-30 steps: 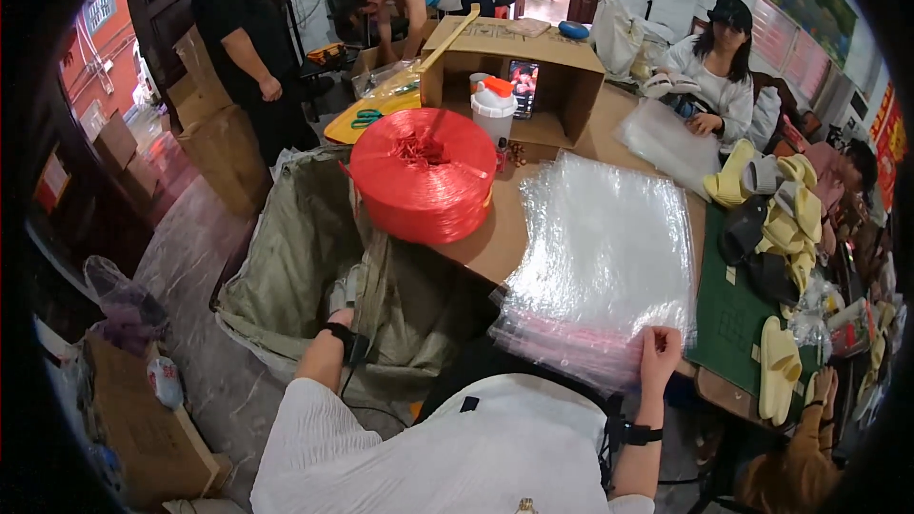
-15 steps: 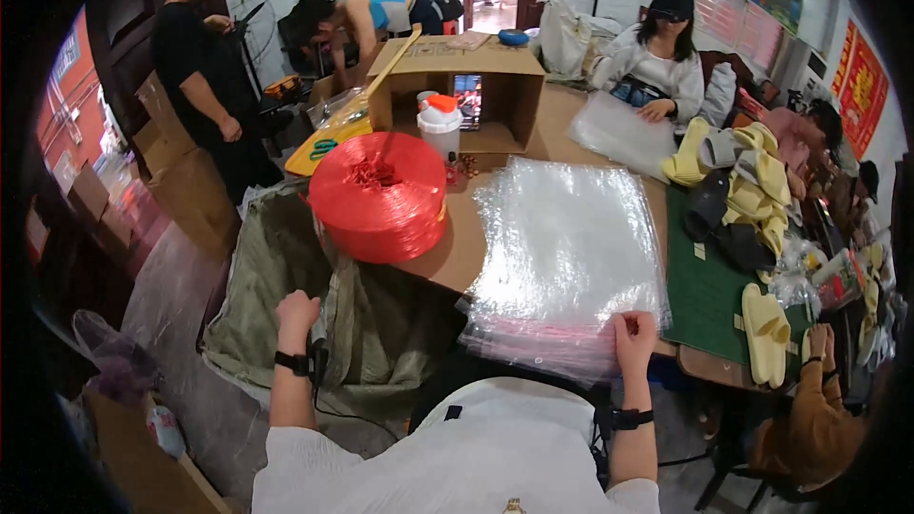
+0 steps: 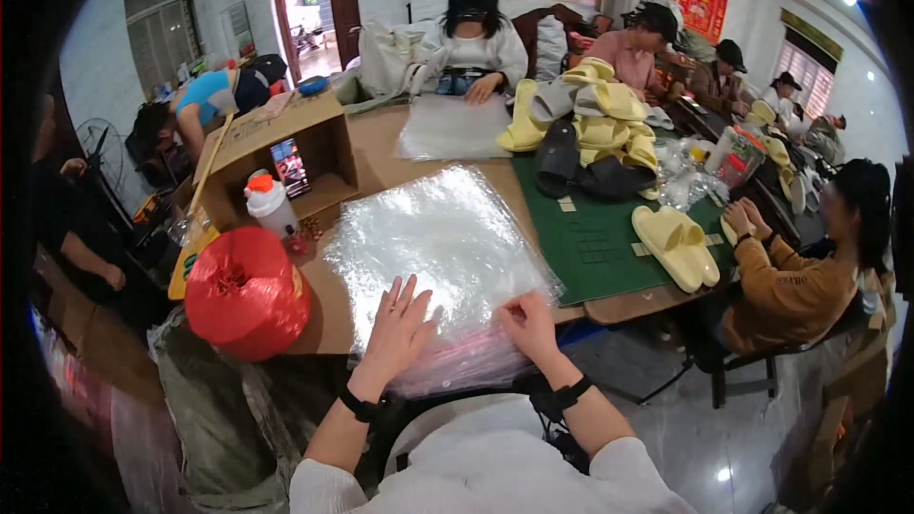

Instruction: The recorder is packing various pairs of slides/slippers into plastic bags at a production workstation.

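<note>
A stack of clear plastic bags (image 3: pixel 438 238) with pinkish front edges lies on the table in front of me. My left hand (image 3: pixel 398 328) rests on the stack's near left part, open, its fingers spread over the shiny film. At the near right side of the stack, my right hand (image 3: pixel 528 324) is closed, thumb and fingertips pinched together. Whether a bag's edge is between those fingers is too small to make out. Left of the bags sits a big roll of red plastic twine (image 3: pixel 249 297).
Behind the twine are a white bottle (image 3: pixel 271 204) with an orange cap and an open cardboard box (image 3: pixel 333 148) with a phone (image 3: pixel 290 168). Slippers (image 3: pixel 600 124) pile on a green mat (image 3: pixel 595 247) at right. A co-worker (image 3: pixel 471 48) sits opposite with more bags (image 3: pixel 452 128); others sit along the right.
My left hand has come from beside the table onto the bags and opened. My right hand stays closed at the stack's right side. The view has turned to the right.
</note>
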Tool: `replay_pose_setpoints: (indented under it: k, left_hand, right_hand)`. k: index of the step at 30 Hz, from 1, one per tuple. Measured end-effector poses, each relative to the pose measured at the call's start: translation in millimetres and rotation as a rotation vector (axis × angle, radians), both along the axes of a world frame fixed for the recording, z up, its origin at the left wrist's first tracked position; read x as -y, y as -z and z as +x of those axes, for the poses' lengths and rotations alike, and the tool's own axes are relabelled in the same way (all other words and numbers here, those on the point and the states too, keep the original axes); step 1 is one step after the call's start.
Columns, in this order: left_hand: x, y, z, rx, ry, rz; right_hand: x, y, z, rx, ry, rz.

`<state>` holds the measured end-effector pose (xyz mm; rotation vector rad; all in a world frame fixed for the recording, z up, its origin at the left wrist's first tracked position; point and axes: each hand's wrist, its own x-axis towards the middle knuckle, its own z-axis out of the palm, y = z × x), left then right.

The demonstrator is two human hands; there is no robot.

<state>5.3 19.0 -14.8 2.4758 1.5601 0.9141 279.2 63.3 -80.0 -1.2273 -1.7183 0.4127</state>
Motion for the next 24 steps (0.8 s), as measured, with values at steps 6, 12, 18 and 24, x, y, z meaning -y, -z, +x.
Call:
replay_pose_setpoints:
  k: [6, 12, 18, 24]
  left_hand:
    - [-21.2, 41.9, -11.4, -0.008, -0.081, -0.066]
    - [-22.3, 36.6, -12.0, -0.005, -0.112, -0.069]
    - [-22.3, 30.7, -12.1, 0.002, -0.121, -0.134]
    - [-24.3, 28.9, -11.4, -0.029, -0.155, -0.23]
  right_hand:
    - [-7.3, -14.0, 16.5, 0.004, -0.15, -0.177]
    - [-75.8, -56.7, 57.1, -0.114, -0.177, -0.496]
    - [-199.8, -103.1, 86.3, 0.004, 0.075, -0.053]
    - [-328.4, -128.1, 76.8, 0.204, 0.195, 0.128]
